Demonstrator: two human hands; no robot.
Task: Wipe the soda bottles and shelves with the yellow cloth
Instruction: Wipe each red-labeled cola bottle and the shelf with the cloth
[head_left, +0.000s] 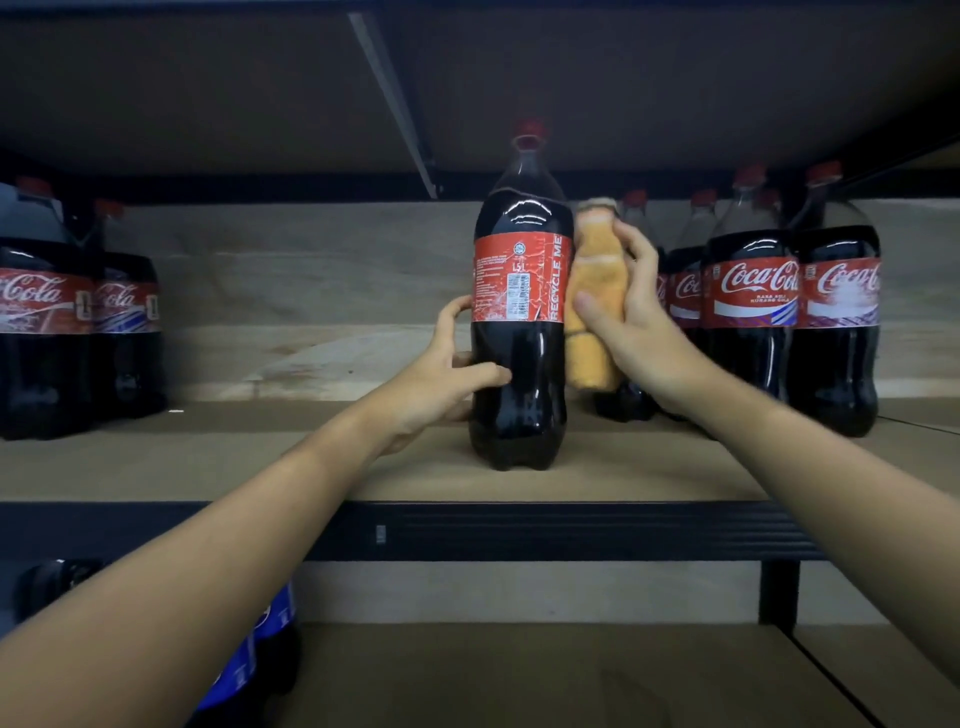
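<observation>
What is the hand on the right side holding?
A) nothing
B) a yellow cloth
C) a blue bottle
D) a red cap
B: the right hand curls its fingers around the yellow cloth beside the cola bottle, which the left hand grips low on its side.

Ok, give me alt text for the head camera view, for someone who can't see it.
The left hand grips a cola bottle standing on a shelf, while the right hand holds a yellow cloth against its side. More bottles stand at right.
</observation>
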